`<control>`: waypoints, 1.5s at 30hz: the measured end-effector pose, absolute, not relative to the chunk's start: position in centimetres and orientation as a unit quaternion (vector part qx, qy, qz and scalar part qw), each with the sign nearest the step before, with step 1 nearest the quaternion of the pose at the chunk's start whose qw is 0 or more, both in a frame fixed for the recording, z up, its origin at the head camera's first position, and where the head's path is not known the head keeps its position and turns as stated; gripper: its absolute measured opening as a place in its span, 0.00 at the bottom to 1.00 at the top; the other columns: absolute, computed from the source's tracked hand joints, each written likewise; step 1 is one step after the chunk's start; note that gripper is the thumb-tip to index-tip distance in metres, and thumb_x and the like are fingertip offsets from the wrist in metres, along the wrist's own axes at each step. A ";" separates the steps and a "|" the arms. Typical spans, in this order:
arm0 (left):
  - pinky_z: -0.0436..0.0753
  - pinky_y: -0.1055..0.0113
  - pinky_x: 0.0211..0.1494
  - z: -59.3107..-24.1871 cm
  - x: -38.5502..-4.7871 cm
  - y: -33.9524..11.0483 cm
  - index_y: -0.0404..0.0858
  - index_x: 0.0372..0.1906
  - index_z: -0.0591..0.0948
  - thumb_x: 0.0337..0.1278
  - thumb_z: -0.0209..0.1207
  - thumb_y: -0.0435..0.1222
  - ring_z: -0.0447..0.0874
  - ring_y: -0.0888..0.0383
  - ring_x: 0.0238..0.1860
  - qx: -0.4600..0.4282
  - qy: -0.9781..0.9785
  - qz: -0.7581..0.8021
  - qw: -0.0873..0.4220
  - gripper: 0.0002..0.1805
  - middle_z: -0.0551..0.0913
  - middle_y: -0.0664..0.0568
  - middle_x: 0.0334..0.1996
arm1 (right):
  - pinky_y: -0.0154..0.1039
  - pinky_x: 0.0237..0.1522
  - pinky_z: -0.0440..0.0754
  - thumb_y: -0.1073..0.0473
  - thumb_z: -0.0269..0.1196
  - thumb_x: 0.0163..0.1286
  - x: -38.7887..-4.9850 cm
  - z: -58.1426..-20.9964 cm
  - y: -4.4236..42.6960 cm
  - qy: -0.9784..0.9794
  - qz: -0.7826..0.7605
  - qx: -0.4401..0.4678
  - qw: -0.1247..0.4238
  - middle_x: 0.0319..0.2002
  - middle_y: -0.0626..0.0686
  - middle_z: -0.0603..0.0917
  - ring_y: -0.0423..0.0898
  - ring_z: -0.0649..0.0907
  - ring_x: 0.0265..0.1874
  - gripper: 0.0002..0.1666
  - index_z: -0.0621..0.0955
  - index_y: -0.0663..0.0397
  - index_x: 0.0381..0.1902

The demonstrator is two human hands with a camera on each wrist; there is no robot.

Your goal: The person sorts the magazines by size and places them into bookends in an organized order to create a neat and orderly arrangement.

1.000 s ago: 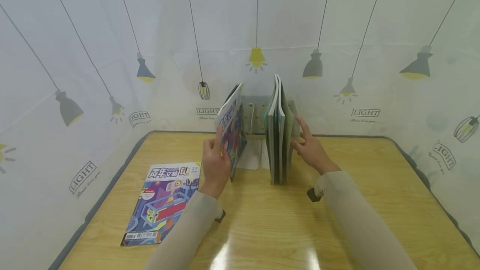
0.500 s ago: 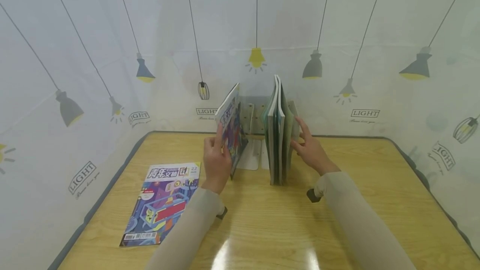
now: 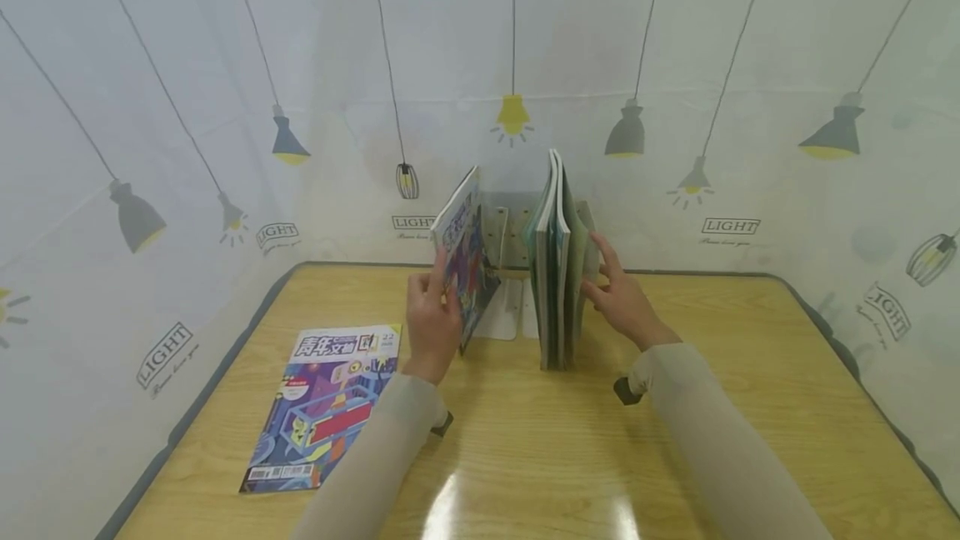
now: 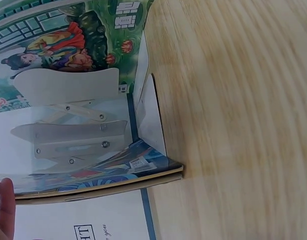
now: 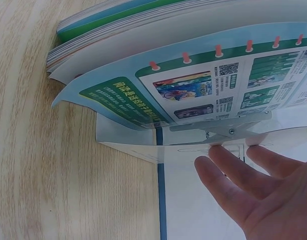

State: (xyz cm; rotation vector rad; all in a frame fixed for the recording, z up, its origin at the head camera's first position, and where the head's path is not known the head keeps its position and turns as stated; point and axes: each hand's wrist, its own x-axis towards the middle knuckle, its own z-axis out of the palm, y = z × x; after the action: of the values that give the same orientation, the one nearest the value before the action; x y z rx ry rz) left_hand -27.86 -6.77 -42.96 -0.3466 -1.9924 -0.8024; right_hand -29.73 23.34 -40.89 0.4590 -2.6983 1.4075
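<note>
My left hand (image 3: 433,325) grips a purple-covered magazine (image 3: 467,269) held on edge, leaning left, at the left side of a white metal expanding bookend (image 3: 501,317). The left wrist view shows that magazine's lower corner (image 4: 148,165) beside the bookend's plate; a fingertip (image 4: 5,200) lies at its edge. On the right, several green-covered books (image 3: 553,273) stand upright. My right hand (image 3: 626,302) holds the bookend's right end plate (image 3: 591,236), with fingers (image 5: 228,165) against its outer side and the thumb on the book side. The left hand's palm is hidden.
A second purple magazine (image 3: 330,407) lies flat on the wooden table (image 3: 525,457), left of my left forearm. Behind and around stands a white curtain (image 3: 450,40) printed with lamps. Scissor links (image 5: 228,131) join the bookend's plates.
The magazine in my left hand has shifted slightly left at the top and a little back towards the bookend. My right hand and the green books have stayed put.
</note>
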 end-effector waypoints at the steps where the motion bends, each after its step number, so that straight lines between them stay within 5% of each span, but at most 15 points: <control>1: 0.81 0.61 0.31 -43.0 -27.9 -6.8 0.47 0.73 0.64 0.55 0.61 0.22 0.72 0.50 0.32 -0.142 -0.810 -0.327 0.466 0.41 0.69 0.42 0.36 | 0.56 0.41 0.84 0.51 0.56 0.74 -29.8 -40.9 23.4 -0.876 0.457 0.149 0.032 0.66 0.78 0.60 0.69 0.79 0.51 0.47 0.41 0.29 0.77; 32: 0.85 0.69 0.36 -44.3 -26.7 -7.9 0.42 0.71 0.67 0.56 0.61 0.23 0.74 0.53 0.37 -0.174 -0.800 -0.373 0.436 0.36 0.70 0.41 0.42 | 0.55 0.40 0.85 0.51 0.55 0.75 -29.7 -40.9 23.2 -0.869 0.472 0.148 0.021 0.66 0.79 0.59 0.70 0.77 0.53 0.46 0.40 0.29 0.78; 45: 0.80 0.62 0.33 -44.5 -26.7 -9.5 0.44 0.68 0.70 0.54 0.67 0.31 0.73 0.53 0.36 -0.063 -0.839 -0.334 0.425 0.35 0.72 0.44 0.42 | 0.53 0.39 0.85 0.50 0.55 0.75 -29.8 -41.2 23.3 -0.867 0.476 0.146 0.024 0.67 0.78 0.59 0.70 0.78 0.52 0.46 0.40 0.25 0.77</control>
State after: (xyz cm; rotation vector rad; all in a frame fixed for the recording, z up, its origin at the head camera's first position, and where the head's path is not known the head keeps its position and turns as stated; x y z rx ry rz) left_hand -26.70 -9.52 -44.49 -0.1583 -2.0987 -0.8360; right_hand -29.77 23.29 -41.17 0.4533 -2.6818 1.4734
